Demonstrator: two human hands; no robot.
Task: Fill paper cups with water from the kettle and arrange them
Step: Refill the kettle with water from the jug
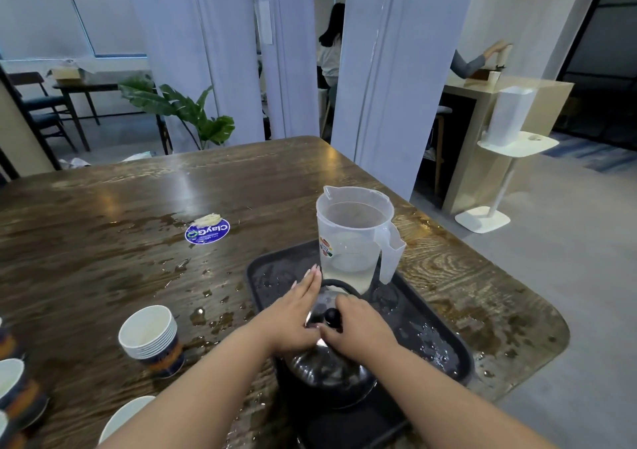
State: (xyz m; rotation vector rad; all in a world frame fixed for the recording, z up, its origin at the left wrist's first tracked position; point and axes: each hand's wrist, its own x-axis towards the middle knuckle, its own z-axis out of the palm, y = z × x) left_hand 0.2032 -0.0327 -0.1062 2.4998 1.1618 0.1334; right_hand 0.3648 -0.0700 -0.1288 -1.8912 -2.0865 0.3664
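A shiny dark round metal kettle [331, 373] sits upright on a black plastic tray [444, 348] at the near right part of a wet brown wooden table [103, 276]. The kettle's black loop handle [339, 285] arches over its top on the far side, and I cannot see which way the spout points.

The left hand [293, 314] lies flat on the left side of the kettle's lid, with its fingers straight and pointing away toward the jug. The right hand [358, 324] rests on the right side of the lid, its fingers curled next to the small black round knob [332, 317]. I cannot tell if it really grips the knob.

Just behind the kettle, on the same tray, stands a tall clear plastic jug [355, 238] with water in it. Its spout points away from the kettle and its handle sticks out to the right.

To the left of the kettle, off the tray, a stack of white paper cups with dark blue and orange sides [150, 336] stands upright, open end up. More paper cups [13, 383] sit further left at the table edge. A round blue sticker [206, 231] lies on the table, far left of the jug. Water drops cover the tray and table.
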